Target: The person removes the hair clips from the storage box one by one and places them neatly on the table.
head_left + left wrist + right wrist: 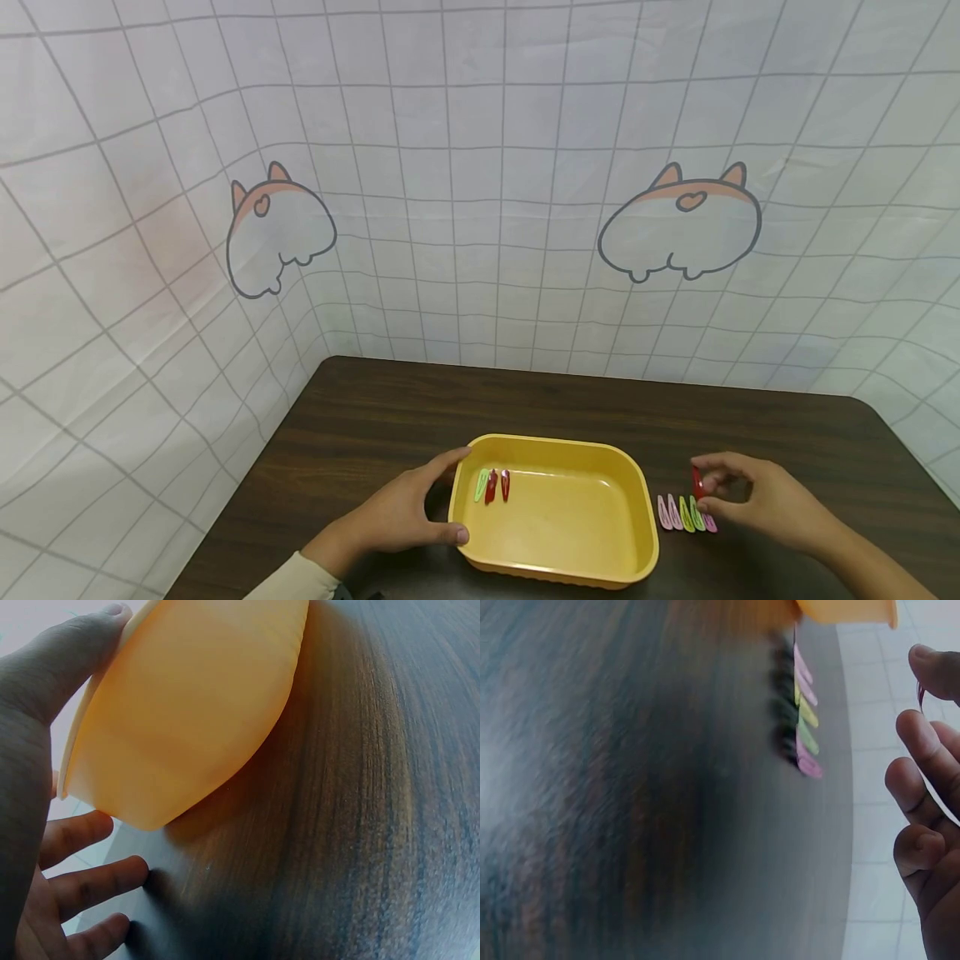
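A yellow plastic tray point(555, 575) stands on the table, with one green hair clip point(481, 485) and two red hair clips point(491, 487) lying inside near its left end. My left hand point(401, 508) holds that end, thumb and forefinger on the rim; other fingers spread beside the wall in the left wrist view. To the right of the tray, my right hand point(765, 496) pinches a red hair clip point(698, 482) between thumb and fingertip, raised off the table. Below it lies a row of several hair clips point(676, 512) in pink, yellow, green and purple.
The dark wood-grain table point(390, 400) has rounded far corners. White grid-patterned cloth point(480, 217) with cartoon animal prints hangs behind it and along both sides. The clip row lies close to the tray's right wall.
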Demonstrator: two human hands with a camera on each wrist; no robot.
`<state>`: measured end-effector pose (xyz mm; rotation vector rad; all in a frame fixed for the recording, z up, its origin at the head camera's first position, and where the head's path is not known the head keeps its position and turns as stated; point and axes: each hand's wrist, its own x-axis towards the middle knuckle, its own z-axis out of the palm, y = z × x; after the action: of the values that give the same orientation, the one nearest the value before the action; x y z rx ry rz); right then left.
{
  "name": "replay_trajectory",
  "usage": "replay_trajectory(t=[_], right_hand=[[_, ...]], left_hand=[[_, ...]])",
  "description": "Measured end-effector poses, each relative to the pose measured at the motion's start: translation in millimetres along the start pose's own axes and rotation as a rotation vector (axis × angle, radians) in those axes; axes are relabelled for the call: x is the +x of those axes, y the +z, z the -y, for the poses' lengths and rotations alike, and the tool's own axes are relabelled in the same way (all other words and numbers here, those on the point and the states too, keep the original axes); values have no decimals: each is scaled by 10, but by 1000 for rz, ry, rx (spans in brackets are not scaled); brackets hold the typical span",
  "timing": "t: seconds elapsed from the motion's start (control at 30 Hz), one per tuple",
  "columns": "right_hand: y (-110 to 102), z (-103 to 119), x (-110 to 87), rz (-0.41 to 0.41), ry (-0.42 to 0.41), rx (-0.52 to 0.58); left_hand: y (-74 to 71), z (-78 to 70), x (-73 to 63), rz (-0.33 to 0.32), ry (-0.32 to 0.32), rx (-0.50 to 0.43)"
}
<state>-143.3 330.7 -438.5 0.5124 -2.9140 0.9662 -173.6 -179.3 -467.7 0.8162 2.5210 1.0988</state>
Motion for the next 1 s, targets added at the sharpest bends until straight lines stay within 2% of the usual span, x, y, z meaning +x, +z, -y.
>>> replay_trajectory(t=[0.47,0.7,0.8,1.0], right_hand=[[33,-184,-68,-10,34,-73],[32,-264,-100,39,59,-99],[42,-288,-116,36,68,-105],[63,-340,-134,10,44,-108]], left_hand=[[-2,-3,-12,-5,-1,1],[-1,7,-12,-1,1,4],[2,14,-9,0,2,9],[1,15,-6,3,-3,13]])
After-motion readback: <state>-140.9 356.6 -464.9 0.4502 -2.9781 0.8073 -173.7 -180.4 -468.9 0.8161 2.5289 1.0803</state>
